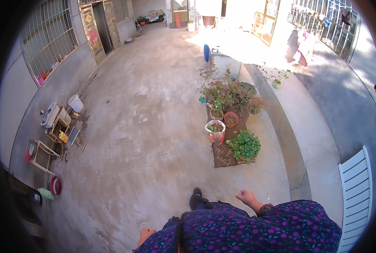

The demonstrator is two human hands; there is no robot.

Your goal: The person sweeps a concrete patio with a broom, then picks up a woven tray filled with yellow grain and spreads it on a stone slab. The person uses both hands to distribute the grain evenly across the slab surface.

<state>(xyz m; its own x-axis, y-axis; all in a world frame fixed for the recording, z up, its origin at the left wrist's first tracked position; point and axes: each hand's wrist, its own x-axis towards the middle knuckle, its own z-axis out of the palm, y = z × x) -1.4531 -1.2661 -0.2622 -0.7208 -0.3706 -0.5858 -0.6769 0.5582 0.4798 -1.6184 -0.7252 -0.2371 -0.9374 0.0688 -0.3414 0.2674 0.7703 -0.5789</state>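
My left hand (146, 233) shows at the bottom, beside the flowered garment (245, 226) I wear; nothing can be seen in it and its fingers are partly hidden. To the right, my right hand (247, 196) is held out over the concrete floor (137, 158) with its fingers curled in and no object showing. A dark shoe (195, 199) pokes out below the garment. Ahead of my right hand grows a leafy green plant (245, 145) in a pot. Beside it stands a red and white container (215, 134) holding soil and plants.
More potted plants (226, 95) and a terracotta pot (231, 119) stand ahead. At right are a white slatted seat (355, 189) and a shallow channel (283, 139). Along the left wall are a wooden stand (44, 158), a white bucket (76, 103) and a red basin (55, 185).
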